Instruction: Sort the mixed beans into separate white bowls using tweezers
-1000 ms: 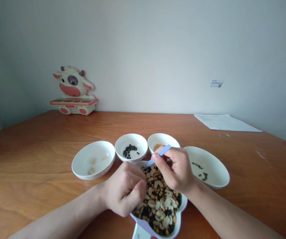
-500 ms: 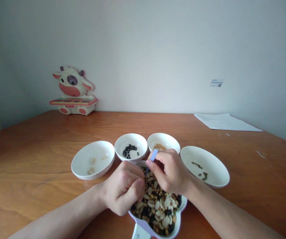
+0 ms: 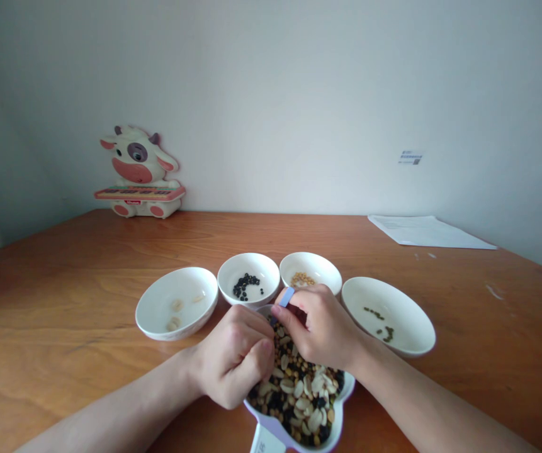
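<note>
My right hand (image 3: pixel 320 321) pinches a pair of purple plastic tweezers (image 3: pixel 286 297) between thumb and fingers, with the lower end pointing down into the far left part of a scoop. That white and purple scoop (image 3: pixel 342 415) has a lobed rim and a short handle toward me. A mix of peanuts, black beans, yellow beans and small green beans (image 3: pixel 299 393) fills it. Closed into a fist, my left hand (image 3: pixel 237 358) rests at the scoop's left rim, close to the tweezers' lower end; whatever its fingers hold is hidden.
White bowls stand in an arc beyond the scoop: one with a few peanut halves (image 3: pixel 145 308), one with black beans (image 3: pixel 226 270), one with yellow beans (image 3: pixel 311 259), one with green beans (image 3: pixel 410 314). A cow toy keyboard (image 3: pixel 139 179) and papers (image 3: pixel 429 231) lie farther back.
My right hand has shifted slightly left, and the tweezers lean over a little more, their upper end lower than before. My left hand, the scoop and the bowls stay put.
</note>
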### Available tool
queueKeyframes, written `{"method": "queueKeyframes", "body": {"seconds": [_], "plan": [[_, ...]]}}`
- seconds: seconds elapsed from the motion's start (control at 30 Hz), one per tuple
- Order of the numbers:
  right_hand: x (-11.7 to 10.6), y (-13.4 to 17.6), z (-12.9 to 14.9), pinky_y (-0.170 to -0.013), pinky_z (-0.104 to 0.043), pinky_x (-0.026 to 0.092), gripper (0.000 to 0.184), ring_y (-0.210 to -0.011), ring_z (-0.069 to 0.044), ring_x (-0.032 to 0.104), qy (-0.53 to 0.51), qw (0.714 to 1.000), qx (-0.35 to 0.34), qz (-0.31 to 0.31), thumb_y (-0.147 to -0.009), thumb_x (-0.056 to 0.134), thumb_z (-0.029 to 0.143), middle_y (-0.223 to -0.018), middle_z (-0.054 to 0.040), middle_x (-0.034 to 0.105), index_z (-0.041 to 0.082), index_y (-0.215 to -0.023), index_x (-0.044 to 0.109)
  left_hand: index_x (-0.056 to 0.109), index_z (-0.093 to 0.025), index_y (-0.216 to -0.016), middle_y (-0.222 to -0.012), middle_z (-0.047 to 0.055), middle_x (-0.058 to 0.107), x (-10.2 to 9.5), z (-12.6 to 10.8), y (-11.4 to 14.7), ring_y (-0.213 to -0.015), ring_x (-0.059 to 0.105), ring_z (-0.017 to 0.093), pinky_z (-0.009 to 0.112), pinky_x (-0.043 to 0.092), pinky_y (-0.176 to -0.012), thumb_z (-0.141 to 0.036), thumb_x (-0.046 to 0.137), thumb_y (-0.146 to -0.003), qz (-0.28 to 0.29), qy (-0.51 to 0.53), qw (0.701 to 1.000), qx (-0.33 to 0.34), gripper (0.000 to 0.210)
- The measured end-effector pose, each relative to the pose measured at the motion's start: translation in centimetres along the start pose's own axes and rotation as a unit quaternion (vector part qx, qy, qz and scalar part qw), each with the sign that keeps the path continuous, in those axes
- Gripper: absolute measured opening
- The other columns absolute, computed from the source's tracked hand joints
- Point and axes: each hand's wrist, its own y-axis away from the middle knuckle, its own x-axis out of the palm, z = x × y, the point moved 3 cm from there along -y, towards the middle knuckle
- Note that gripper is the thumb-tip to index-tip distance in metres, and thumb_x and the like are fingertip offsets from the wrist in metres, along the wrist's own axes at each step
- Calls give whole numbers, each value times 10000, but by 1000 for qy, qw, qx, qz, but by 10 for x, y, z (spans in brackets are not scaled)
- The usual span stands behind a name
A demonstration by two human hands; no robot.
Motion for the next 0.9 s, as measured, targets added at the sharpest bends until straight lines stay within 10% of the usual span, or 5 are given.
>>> {"method": "queueKeyframes", "body": {"seconds": [0.9], "plan": [[2,-1,-5,-546,-247,285,338,-526,-102,421,5,1000,19,-14,-900,498,255,-536,7,496,170,-579,432,496,-156,-541,-474,65,540,2,-2,-2,-453,437,134,271,371,-497,-304,194,-1017,21,-14,1000,15,582]]}}
